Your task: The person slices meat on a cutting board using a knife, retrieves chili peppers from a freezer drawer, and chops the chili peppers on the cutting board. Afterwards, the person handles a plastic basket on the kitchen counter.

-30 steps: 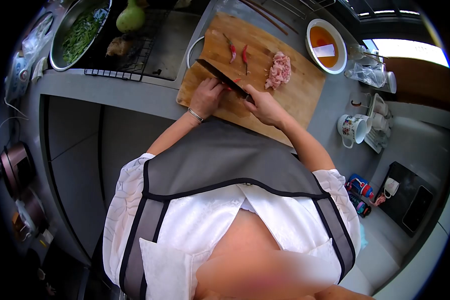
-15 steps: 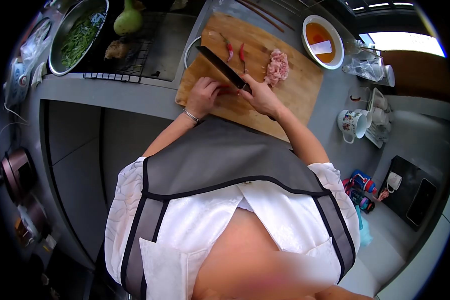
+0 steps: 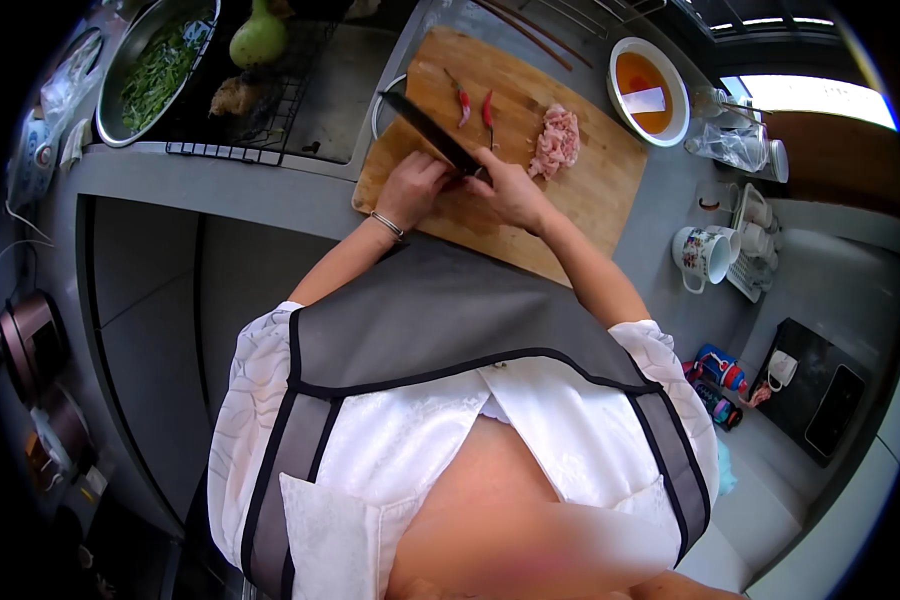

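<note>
My right hand (image 3: 515,192) is wrapped round the handle of a kitchen knife (image 3: 425,128), whose dark blade points up and left over the cutting board (image 3: 595,205). My left hand (image 3: 416,190) has its fingers bent and pressed together near the board's left edge, on a red chili pepper mostly hidden by the fingers and the knife. Beyond the blade lie two more red chilies, one (image 3: 464,106) beside the other (image 3: 487,110). Right of them sits a heap of sliced pale pink meat (image 3: 555,142).
A white bowl of orange liquid (image 3: 642,75) stands behind the board's right side. Chopsticks (image 3: 540,35) lie at the back. Left are a sink rack (image 3: 240,148), a green gourd (image 3: 258,42) and a metal basin of greens (image 3: 110,118). A flowered mug (image 3: 700,258) stands at right.
The knife and my right hand have shifted slightly left, closer to my left hand. Less of the red chili shows between the hands. The other chilies and the meat stay put.
</note>
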`<state>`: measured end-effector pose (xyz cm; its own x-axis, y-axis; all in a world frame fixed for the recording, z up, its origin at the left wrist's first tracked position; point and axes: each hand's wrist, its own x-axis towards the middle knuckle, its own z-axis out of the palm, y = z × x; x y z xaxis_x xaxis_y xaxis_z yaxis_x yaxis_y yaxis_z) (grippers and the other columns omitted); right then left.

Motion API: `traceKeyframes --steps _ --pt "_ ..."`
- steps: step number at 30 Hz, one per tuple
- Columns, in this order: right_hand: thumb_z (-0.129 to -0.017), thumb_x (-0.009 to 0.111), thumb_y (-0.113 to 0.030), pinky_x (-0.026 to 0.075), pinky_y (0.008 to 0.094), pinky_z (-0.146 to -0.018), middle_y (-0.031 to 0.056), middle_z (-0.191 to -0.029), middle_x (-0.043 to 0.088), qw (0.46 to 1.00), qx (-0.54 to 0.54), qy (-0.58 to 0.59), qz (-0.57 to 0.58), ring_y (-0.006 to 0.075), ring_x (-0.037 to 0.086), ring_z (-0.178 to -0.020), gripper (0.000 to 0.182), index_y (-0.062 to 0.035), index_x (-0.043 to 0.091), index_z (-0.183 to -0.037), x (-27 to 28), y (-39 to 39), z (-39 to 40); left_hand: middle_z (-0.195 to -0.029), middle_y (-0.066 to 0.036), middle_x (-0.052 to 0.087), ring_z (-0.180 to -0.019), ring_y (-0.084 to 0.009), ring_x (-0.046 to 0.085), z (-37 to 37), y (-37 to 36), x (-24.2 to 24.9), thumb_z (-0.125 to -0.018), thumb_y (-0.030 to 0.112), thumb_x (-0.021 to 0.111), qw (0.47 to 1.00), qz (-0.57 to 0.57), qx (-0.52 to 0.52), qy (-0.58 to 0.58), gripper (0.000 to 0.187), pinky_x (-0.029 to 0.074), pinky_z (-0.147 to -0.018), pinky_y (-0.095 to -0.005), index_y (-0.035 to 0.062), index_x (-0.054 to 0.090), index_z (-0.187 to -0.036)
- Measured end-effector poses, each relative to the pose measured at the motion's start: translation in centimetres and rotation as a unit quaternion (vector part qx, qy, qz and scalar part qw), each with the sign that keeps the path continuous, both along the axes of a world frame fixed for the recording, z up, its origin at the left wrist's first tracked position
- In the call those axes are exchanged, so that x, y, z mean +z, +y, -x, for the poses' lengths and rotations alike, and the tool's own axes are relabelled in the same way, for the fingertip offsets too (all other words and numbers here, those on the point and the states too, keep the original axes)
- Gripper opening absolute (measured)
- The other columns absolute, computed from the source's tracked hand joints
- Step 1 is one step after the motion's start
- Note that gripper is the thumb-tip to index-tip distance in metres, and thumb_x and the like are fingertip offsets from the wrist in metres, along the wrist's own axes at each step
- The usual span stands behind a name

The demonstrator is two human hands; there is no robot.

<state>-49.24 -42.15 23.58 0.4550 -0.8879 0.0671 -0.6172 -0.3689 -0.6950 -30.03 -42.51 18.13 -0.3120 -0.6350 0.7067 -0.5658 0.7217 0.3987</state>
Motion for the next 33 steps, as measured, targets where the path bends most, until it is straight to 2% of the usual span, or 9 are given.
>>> traceKeyframes --steps 1,3,5,6,8,16,21,25,33 --pt "-0.089 0.056 -0.016 0.048 0.0416 -0.072 0.0207 -0.083 0.063 0.997 -0.01 -0.061 -0.045 0.0364 0.063 -0.08 0.028 -0.0051 0.049 -0.113 0.3 0.0 0.4 -0.085 -0.011 0.058 -0.08 -0.0295 0.057 -0.1 0.1 -0.1 -0.076 0.007 0.066 1.0 -0.001 0.0 -0.001 0.012 0.048 -0.07 -0.0381 0.006 0.063 -0.087" --pt "-0.089 0.056 -0.016 0.049 0.0365 -0.068 0.0141 -0.077 0.061 0.995 -0.072 -0.032 -0.068 0.0264 0.062 -0.072 0.027 -0.0058 0.049 -0.113 0.7 0.5 1.7 -0.086 -0.009 0.057 -0.083 -0.0289 0.055 -0.2 0.2 -0.4 -0.072 0.008 0.07 1.0 -0.018 0.018 0.005 0.019 0.047 -0.072 -0.0377 0.0058 0.062 -0.089" --pt "-0.09 0.056 -0.016 0.047 0.0327 -0.056 0.0077 -0.069 0.056 0.986 -0.106 -0.073 -0.108 0.0176 0.057 -0.059 0.026 -0.0057 0.049 -0.113 1.6 1.0 2.9 -0.086 -0.008 0.056 -0.085 -0.0278 0.054 -0.7 0.0 -0.1 -0.071 0.01 0.071 0.999 -0.007 0.044 0.008 0.022 0.045 -0.074 -0.0383 0.0065 0.062 -0.09" --pt "-0.09 0.056 -0.016 0.047 0.0327 -0.056 0.0077 -0.069 0.056 0.986 -0.106 -0.075 -0.109 0.0176 0.057 -0.059 0.026 -0.0057 0.049 -0.113 1.7 1.4 3.3 -0.085 -0.007 0.055 -0.086 -0.0267 0.053 -0.9 -0.1 0.1 -0.069 0.011 0.072 0.998 0.005 0.069 0.012 0.025 0.043 -0.077 -0.0388 0.0072 0.062 -0.091" --pt "-0.091 0.056 -0.015 0.041 0.028 -0.044 0.0021 -0.063 0.048 0.963 -0.138 -0.175 -0.15 0.0102 0.049 -0.049 0.026 -0.005 0.047 -0.114 1.8 2.0 4.0 -0.087 -0.006 0.055 -0.088 -0.026 0.052 -1.6 -0.3 0.3 -0.069 0.013 0.073 0.997 -0.001 0.073 -0.007 0.025 0.042 -0.078 -0.0385 0.0079 0.062 -0.091" --pt "-0.093 0.054 -0.011 0.036 0.0244 -0.038 -0.0008 -0.06 0.044 0.938 -0.154 -0.262 -0.169 0.0076 0.043 -0.043 0.027 -0.0027 0.043 -0.117 0.1 4.0 5.3 -0.087 -0.003 0.056 -0.089 -0.0239 0.052 -0.9 -0.7 1.2 -0.07 0.015 0.073 0.995 -0.014 0.06 -0.084 0.018 0.04 -0.074 -0.0363 0.0105 0.064 -0.085" --pt "-0.093 0.053 -0.01 0.036 0.024 -0.038 -0.0016 -0.058 0.043 0.929 -0.146 -0.291 -0.176 0.0066 0.042 -0.043 0.026 -0.0022 0.044 -0.117 -0.8 5.0 5.4 -0.076 -0.007 0.059 -0.077 -0.027 0.054 -0.7 -0.1 3.3 -0.073 0.008 0.071 0.999 -0.032 0.003 0.036 0.014 0.043 -0.07 -0.0369 0.0066 0.063 -0.084" --pt "-0.093 0.052 -0.01 0.036 0.0237 -0.039 -0.0019 -0.058 0.043 0.93 -0.139 -0.289 -0.179 0.0064 0.042 -0.044 0.027 -0.0026 0.044 -0.118 -0.9 5.1 5.2 -0.074 -0.008 0.058 -0.073 -0.0283 0.054 -0.9 0.3 4.8 -0.073 0.005 0.069 0.999 -0.026 -0.006 0.037 0.014 0.045 -0.068 -0.0366 0.0045 0.063 -0.085" --pt "-0.094 0.053 -0.012 0.036 0.0218 -0.041 -0.0029 -0.059 0.043 0.942 -0.141 -0.254 -0.17 0.005 0.041 -0.046 0.027 -0.0037 0.043 -0.118 0.0 5.2 4.2 -0.081 -0.008 0.056 -0.083 -0.0275 0.055 -1.6 -0.5 3.5 -0.074 0.007 0.068 0.991 -0.026 0.067 -0.116 0.013 0.047 -0.069 -0.0364 0.0046 0.063 -0.086"
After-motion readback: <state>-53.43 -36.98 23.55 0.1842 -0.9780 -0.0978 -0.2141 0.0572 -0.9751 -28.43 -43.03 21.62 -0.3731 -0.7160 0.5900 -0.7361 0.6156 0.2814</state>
